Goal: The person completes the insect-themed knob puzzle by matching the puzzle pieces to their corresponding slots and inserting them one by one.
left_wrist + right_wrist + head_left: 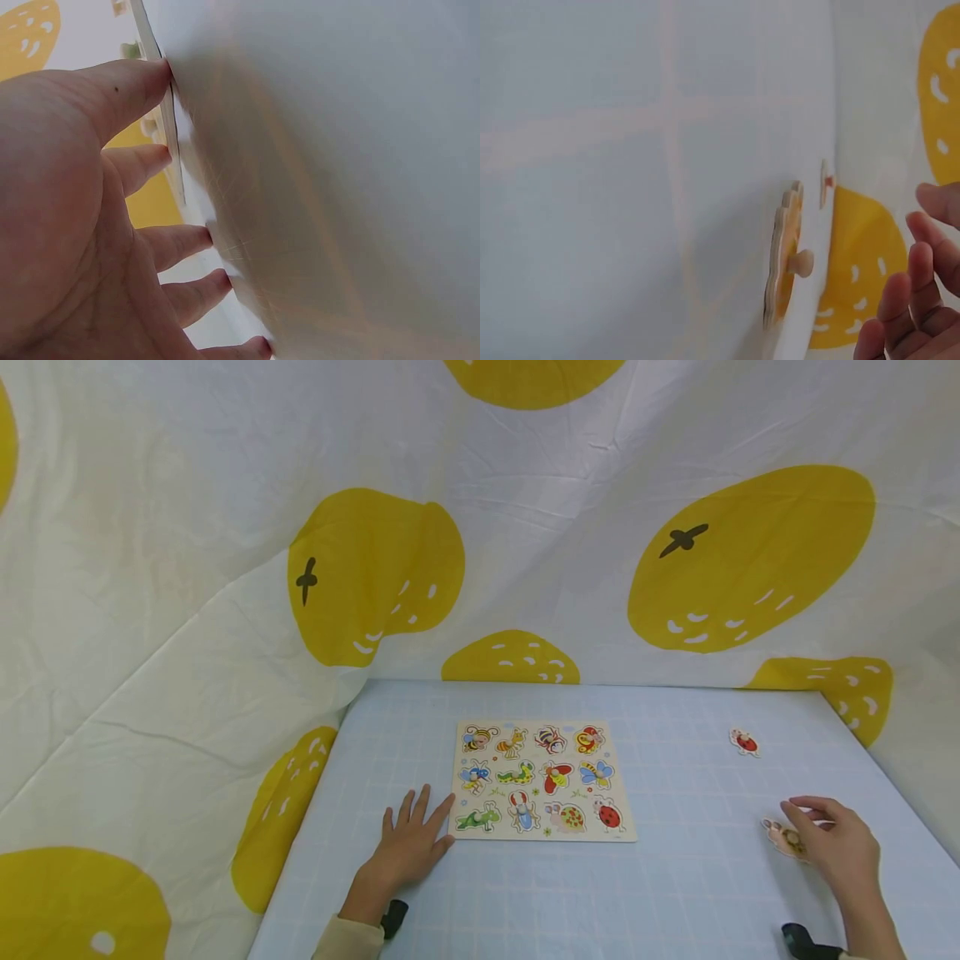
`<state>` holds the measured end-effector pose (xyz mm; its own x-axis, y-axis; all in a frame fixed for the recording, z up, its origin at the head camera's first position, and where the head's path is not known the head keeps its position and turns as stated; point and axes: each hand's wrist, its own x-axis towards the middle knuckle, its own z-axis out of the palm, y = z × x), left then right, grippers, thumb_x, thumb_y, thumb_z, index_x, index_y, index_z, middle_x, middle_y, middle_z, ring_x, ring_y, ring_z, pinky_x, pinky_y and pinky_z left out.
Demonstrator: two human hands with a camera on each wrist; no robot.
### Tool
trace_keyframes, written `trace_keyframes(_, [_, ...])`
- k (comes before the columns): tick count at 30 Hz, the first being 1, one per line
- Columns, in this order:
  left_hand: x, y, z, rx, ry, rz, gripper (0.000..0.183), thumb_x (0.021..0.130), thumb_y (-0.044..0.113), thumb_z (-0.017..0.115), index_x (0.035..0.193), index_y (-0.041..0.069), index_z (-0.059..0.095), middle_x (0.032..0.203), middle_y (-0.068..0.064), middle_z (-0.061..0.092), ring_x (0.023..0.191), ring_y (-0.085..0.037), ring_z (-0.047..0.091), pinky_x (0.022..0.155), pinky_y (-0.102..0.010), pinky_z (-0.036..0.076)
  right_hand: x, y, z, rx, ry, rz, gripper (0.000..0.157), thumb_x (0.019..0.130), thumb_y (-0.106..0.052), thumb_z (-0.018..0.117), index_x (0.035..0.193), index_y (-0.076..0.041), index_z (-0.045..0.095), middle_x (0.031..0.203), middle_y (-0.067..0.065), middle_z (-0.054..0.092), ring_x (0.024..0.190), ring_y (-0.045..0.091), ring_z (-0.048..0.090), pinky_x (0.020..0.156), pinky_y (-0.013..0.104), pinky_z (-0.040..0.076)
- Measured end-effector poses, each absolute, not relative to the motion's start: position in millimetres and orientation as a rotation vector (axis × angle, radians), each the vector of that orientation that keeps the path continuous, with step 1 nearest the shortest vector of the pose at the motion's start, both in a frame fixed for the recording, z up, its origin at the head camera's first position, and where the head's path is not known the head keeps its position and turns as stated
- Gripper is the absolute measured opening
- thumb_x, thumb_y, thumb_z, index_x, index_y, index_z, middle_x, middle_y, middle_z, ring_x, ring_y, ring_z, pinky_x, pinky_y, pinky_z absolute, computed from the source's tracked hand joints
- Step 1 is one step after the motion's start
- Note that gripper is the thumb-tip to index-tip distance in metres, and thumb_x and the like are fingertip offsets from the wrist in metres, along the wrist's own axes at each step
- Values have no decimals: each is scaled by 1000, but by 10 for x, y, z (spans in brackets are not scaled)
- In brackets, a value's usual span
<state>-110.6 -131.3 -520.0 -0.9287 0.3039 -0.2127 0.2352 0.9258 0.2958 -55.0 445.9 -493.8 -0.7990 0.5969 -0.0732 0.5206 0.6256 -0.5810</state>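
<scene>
A wooden insect puzzle board (625, 837) lies flat on the table, its printed shapes in rows. My left hand (408, 847) rests at its left side with fingers spread; thumb and index tips are right at the board's edge (174, 135). Over on the right, my right hand (843, 847) is above a snail-shaped puzzle piece (777, 837), partly covering it in the head view. In the right wrist view, the bent fingers (896, 296) stand apart from that piece's wooden knob (801, 263) and hold nothing.
A ladybug puzzle piece (745, 742) with a small knob lies farther back on the right. The light blue checked tablecloth (675, 902) meets a white hanging cloth with yellow fruit prints (540, 585) behind and at the sides.
</scene>
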Motion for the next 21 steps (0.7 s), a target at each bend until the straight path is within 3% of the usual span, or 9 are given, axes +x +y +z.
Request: trace_keyframes(21, [-1110,-1310,-5197,385,2825,393,65,99,42,61,157,25,35,164,-19,18,148,-45,10,111,-72,8,-437,4640,-5151,-1167,-2738,1036,55,95,-38,66,127,6,57,96,19,54,90,35,44,62,39,38])
